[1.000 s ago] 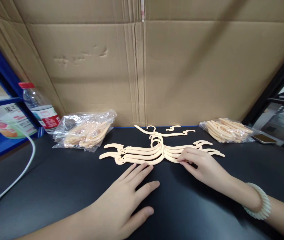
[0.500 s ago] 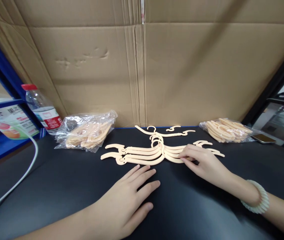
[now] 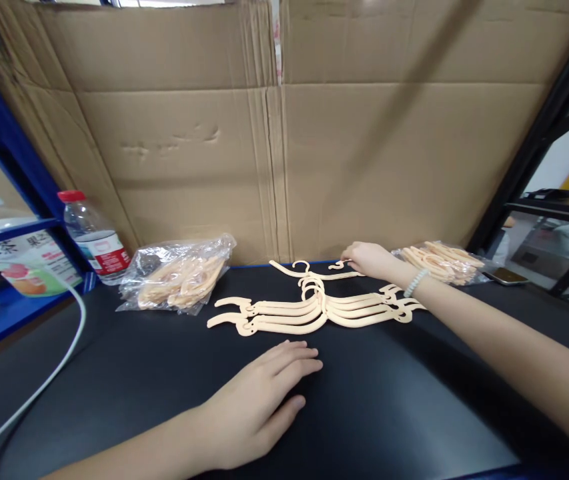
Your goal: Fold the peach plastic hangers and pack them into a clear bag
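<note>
Several cream folding hangers (image 3: 284, 318) lie overlapping in a row on the black table, hooks pointing to the back. Behind them is another hanger (image 3: 289, 269) with its own hook, its right end covered by my right hand (image 3: 370, 259). The fingertips of that hand are pinched together at the right end of a small curved hanger piece (image 3: 336, 266) by the cardboard; whether it is lifted I cannot tell. My left hand (image 3: 264, 399) rests palm down in front of the row, fingers stretched out, holding nothing.
Clear plastic bags with more hanger parts lie at back left (image 3: 179, 280) and back right (image 3: 444, 260). A phone (image 3: 508, 275) is beside the right bag. A red-capped bottle (image 3: 97, 240) and a white cable (image 3: 71, 347) are at left. A cardboard wall (image 3: 189, 167) closes the back.
My right hand has left the right arm of the front hangers and reached back to the small piece. My left hand has stayed nearly in place. The view has tilted up slightly.
</note>
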The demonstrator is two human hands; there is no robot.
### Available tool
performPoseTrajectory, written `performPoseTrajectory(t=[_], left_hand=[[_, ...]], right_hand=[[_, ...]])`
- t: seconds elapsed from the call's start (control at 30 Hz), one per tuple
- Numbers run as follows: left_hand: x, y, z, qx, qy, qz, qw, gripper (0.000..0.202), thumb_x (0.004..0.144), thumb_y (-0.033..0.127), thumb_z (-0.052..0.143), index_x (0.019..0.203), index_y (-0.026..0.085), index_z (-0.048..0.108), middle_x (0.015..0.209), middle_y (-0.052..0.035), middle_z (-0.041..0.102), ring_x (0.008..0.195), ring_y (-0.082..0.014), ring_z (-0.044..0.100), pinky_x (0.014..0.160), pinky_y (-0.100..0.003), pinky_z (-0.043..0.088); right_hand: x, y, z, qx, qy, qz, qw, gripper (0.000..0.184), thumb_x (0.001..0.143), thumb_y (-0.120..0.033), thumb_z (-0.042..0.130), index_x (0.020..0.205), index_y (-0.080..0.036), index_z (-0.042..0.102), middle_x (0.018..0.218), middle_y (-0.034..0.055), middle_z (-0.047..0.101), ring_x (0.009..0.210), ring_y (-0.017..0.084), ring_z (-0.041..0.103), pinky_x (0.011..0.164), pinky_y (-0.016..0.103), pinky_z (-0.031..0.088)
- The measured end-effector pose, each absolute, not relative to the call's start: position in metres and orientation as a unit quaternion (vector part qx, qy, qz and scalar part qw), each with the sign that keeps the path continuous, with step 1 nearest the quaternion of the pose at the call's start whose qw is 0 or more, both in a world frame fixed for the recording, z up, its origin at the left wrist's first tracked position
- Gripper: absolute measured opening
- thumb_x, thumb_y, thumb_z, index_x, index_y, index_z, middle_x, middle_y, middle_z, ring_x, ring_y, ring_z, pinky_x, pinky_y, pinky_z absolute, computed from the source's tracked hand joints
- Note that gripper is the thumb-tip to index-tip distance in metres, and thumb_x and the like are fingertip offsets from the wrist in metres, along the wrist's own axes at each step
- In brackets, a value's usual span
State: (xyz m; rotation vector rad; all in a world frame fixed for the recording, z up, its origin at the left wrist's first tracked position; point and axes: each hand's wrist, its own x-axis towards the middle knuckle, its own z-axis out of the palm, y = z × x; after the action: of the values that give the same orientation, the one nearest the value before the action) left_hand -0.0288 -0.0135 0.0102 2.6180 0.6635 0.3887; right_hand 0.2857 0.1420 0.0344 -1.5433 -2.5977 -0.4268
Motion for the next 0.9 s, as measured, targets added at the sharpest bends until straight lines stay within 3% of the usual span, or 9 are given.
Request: performPoseTrajectory(t=[0.1, 0.3, 0.5, 0.73, 0.83, 0.9], left_hand=[[-0.029, -0.014, 0.010, 0.938, 0.246, 0.142, 0.199, 0.052, 0.090, 0.013, 0.048, 0.140, 0.023, 0.042, 0.143, -0.0099, 0.050, 0.134, -0.0242, 0.043, 0.112, -0.043, 0.038], [-0.030, -0.015, 0.010, 0.937, 0.246, 0.147, 0.201, 0.055, 0.089, 0.013, 0.049, 0.142, 0.023, 0.039, 0.146, -0.0109, 0.046, 0.135, -0.0248, 0.043, 0.112, -0.044, 0.038], [-0.032, -0.015, 0.004, 0.932, 0.245, 0.164, 0.212, 0.059, 0.087, 0.013, 0.051, 0.143, 0.025, 0.037, 0.149, -0.0105, 0.042, 0.135, -0.0257, 0.042, 0.112, -0.043, 0.037], [-0.035, -0.014, 0.002, 0.914, 0.268, 0.183, 0.243, 0.062, 0.087, 0.015, 0.053, 0.144, 0.026, 0.033, 0.155, -0.0098, 0.032, 0.139, -0.0260, 0.036, 0.114, -0.044, 0.034], [-0.032, -0.014, 0.003, 0.886, 0.287, 0.228, 0.284, 0.057, 0.085, 0.013, 0.054, 0.140, 0.025, 0.039, 0.147, -0.0105, 0.043, 0.133, -0.0255, 0.043, 0.113, -0.045, 0.035], [-0.028, -0.012, 0.003, 0.843, 0.298, 0.271, 0.357, 0.051, 0.085, 0.016, 0.057, 0.134, 0.025, 0.046, 0.136, -0.0105, 0.052, 0.123, -0.0251, 0.052, 0.109, -0.045, 0.038]], right_hand=[[0.274, 0.158, 0.028, -0.495, -0.855, -0.154, 0.012, 0.021, 0.090, -0.006, 0.051, 0.095, -0.011, 0.071, 0.095, 0.0146, 0.071, 0.096, 0.025, 0.065, 0.078, 0.031, 0.047], [0.255, 0.174, 0.016, -0.479, -0.863, -0.160, -0.018, 0.013, 0.094, -0.020, 0.058, 0.094, -0.012, 0.067, 0.090, 0.0069, 0.069, 0.086, 0.018, 0.065, 0.077, 0.034, 0.052], [0.256, 0.174, 0.017, -0.450, -0.877, -0.166, 0.023, 0.016, 0.088, -0.009, 0.056, 0.081, -0.013, 0.070, 0.084, 0.0108, 0.070, 0.082, 0.020, 0.065, 0.071, 0.028, 0.046], [0.265, 0.134, 0.028, -0.434, -0.867, -0.170, 0.177, 0.016, 0.092, -0.014, 0.050, 0.094, -0.015, 0.065, 0.093, 0.0083, 0.067, 0.089, 0.019, 0.062, 0.077, 0.028, 0.048], [0.263, 0.098, 0.035, -0.401, -0.862, -0.153, 0.270, 0.017, 0.095, -0.017, 0.047, 0.097, -0.017, 0.063, 0.096, 0.0077, 0.065, 0.091, 0.018, 0.061, 0.081, 0.029, 0.050], [0.256, 0.073, 0.038, -0.347, -0.840, -0.108, 0.403, 0.015, 0.094, -0.019, 0.049, 0.095, -0.019, 0.064, 0.090, 0.0067, 0.065, 0.083, 0.018, 0.062, 0.073, 0.030, 0.052]])
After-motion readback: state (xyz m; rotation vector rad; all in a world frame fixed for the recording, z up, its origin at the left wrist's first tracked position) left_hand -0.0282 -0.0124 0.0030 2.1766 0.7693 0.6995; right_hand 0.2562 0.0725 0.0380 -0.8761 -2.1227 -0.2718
